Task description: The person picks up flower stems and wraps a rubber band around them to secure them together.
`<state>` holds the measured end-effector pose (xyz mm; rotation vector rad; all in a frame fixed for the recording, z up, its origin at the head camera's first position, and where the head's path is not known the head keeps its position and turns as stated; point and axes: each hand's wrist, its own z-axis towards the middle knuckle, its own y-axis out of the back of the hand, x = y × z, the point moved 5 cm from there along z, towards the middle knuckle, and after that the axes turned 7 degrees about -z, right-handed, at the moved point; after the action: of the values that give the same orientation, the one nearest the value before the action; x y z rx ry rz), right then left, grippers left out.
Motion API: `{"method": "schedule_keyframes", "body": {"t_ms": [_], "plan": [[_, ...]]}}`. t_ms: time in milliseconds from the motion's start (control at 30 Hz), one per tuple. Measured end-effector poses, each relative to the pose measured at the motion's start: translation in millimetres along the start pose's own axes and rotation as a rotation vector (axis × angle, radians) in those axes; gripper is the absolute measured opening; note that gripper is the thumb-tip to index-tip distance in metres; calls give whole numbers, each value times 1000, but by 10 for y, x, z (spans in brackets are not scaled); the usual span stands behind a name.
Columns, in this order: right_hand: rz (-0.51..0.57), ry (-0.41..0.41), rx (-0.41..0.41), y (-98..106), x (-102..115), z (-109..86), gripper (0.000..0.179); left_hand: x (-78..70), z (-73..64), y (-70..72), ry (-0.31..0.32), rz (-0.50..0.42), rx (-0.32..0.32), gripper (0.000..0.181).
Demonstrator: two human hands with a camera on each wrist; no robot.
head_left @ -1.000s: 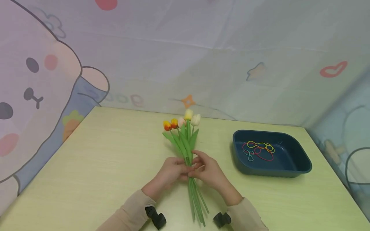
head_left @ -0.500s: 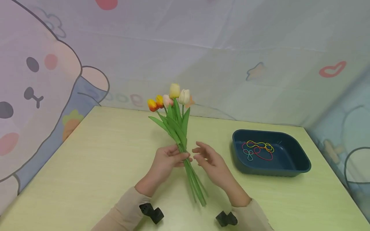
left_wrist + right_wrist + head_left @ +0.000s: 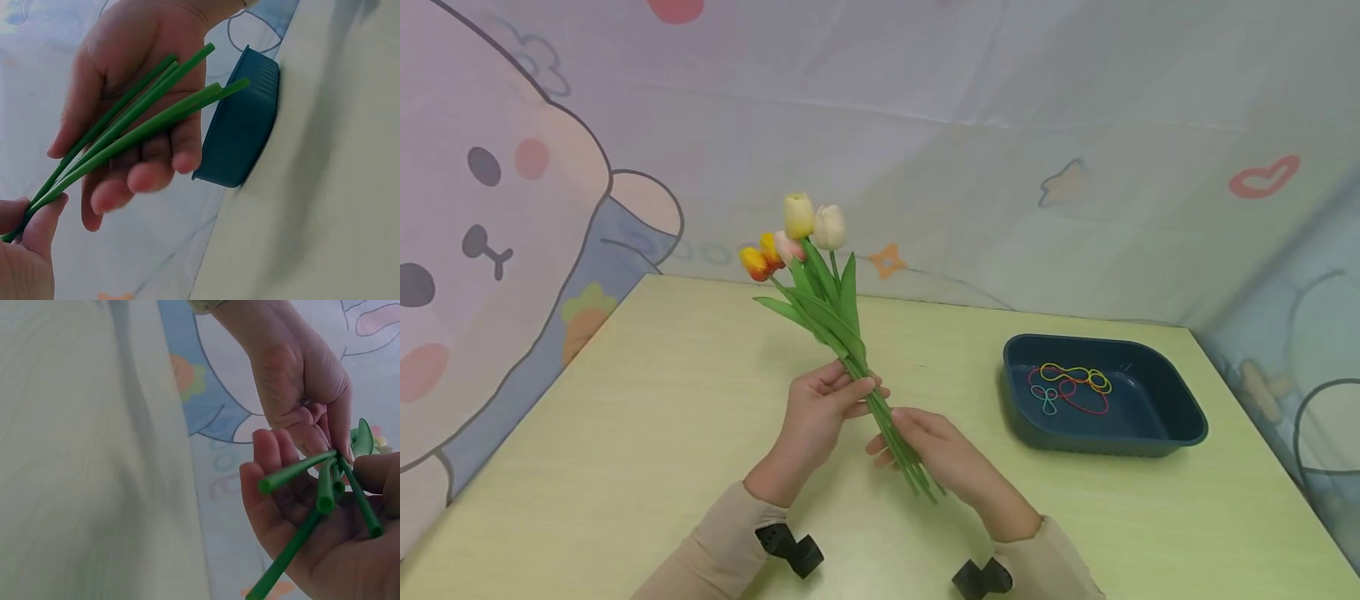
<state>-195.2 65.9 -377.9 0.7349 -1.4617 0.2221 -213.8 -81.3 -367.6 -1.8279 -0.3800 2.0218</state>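
A small bunch of tulips (image 3: 827, 317) with orange, pink, yellow and white heads is held up over the table, leaning to the left. My left hand (image 3: 811, 417) pinches its green stems (image 3: 109, 137) between thumb and fingers just below the leaves. Lower down, my right hand (image 3: 946, 454) lies palm up under the stem ends, fingers loosely bent behind them and thumb beside them. In the right wrist view the cut ends spread out over the right palm (image 3: 337, 550), with the left hand (image 3: 300, 381) gripping beyond.
To the right on the table (image 3: 662, 417) stands a dark blue plastic basin (image 3: 1075, 443). Inside it lie several thin loops, among them a yellow loop (image 3: 1060, 368), a red loop and a blue-green one. A printed cloth (image 3: 925, 167) hangs behind the table.
The tulips have been raised from low over the table and tilted left by the left hand. The right hand drew away from the stems, then came down to their lower ends.
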Motion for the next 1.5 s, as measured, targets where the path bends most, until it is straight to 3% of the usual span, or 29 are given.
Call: {"method": "schedule_keyframes", "body": {"t_ms": [267, 467, 733, 933, 1167, 1333, 1500], "plan": [[73, -29, -17, -35, -33, 14, 40, 28, 6, 7, -21, 21, 11, 25], [114, -62, -70, -85, -62, 24, 37, 51, 13, 10, 14, 34, 2, 24], [147, -27, -108, -106, -74, 22, 33, 60, 19, 2, 70, 53, 13, 22], [66, -6, -120, -105, -67, 32, 35, 29, 1, -3, 96, 96, 32, 22], [-163, 30, -150, -67, -56, -11, 33, 60, 11, -9, 118, 165, 3, 15], [-190, 45, -123, -63, -46, -21, 31, 66, 2, 2, 136, 164, -35, 20], [-178, 30, -67, -33, -88, 13, 30, 48, -13, 30, 152, 162, -27, 27]]}}
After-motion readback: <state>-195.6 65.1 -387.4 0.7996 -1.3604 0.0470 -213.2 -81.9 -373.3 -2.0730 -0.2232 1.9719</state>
